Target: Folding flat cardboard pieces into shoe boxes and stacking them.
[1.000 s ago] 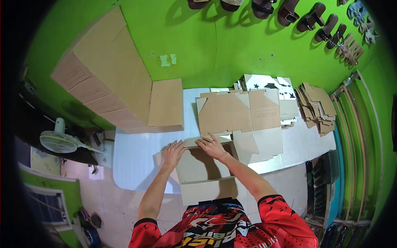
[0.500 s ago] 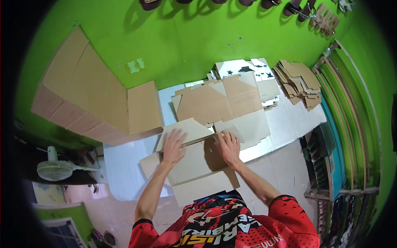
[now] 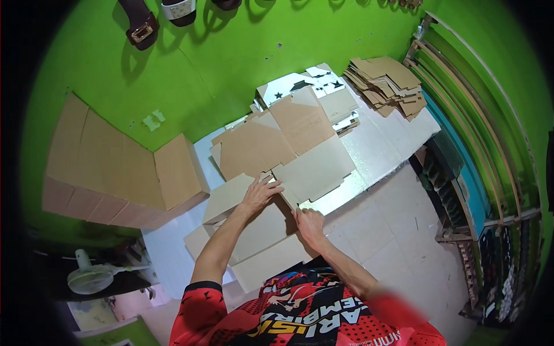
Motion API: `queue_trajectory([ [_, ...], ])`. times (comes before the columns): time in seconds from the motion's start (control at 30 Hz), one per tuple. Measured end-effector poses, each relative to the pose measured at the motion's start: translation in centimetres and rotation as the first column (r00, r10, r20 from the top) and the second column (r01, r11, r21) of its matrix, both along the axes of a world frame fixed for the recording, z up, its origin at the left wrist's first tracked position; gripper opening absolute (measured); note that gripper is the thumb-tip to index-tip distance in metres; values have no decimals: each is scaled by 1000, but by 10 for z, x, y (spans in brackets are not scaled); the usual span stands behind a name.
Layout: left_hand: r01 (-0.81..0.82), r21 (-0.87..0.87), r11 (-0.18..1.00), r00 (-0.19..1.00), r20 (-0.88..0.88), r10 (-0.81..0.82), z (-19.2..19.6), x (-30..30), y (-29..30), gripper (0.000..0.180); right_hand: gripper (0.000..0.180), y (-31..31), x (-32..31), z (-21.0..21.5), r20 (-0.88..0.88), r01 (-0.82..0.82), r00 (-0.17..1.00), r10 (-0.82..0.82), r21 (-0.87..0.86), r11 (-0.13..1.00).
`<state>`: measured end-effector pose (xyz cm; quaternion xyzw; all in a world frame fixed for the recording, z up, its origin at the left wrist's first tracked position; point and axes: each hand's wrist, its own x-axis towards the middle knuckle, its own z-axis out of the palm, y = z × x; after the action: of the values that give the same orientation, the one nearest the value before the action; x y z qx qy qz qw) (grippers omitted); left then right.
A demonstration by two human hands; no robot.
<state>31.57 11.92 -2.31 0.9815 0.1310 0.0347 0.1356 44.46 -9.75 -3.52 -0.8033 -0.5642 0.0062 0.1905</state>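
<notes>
A partly folded cardboard box [image 3: 262, 230] lies on the table in front of me, its inside facing up and its flaps spread outward. My left hand [image 3: 261, 193] rests at the box's far right corner, fingers stretched along the edge. At the right side wall, my right hand [image 3: 310, 225] has its fingers curled over the upright cardboard edge. Just beyond the hands, a flat unfolded cardboard sheet [image 3: 248, 147] lies with its pale panel [image 3: 314, 167] reaching toward my right hand. My fingers hide part of the box's right corner.
Brown closed boxes [image 3: 115, 161] stand in a row at the left. White star-printed cardboard [image 3: 288, 86] and a pile of cut brown cardboard [image 3: 386, 83] sit along the green wall. A fan [image 3: 90, 278] stands lower left, a rack [image 3: 479, 144] at right. Sandals [image 3: 141, 29] hang above.
My left hand has moved right from the far left flap to the right corner. My right hand has come nearer, down the right wall. The view has shifted and turned.
</notes>
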Motion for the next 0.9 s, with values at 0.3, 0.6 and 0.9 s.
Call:
queue_trajectory([
  [0.3,-153,-62,986,987,31,155,40,-32,-50,79,62,-34,20,52,-42,-416,905,423,123,901],
  [0.6,-323,-354,877,935,-261,239,16,-179,-148,71,46,-1,23,12,-83,-876,480,873,-85,474],
  [0.9,-948,-136,288,240,288,927,-14,-199,-158,75,35,4,30,7,26,-912,402,915,-74,403],
])
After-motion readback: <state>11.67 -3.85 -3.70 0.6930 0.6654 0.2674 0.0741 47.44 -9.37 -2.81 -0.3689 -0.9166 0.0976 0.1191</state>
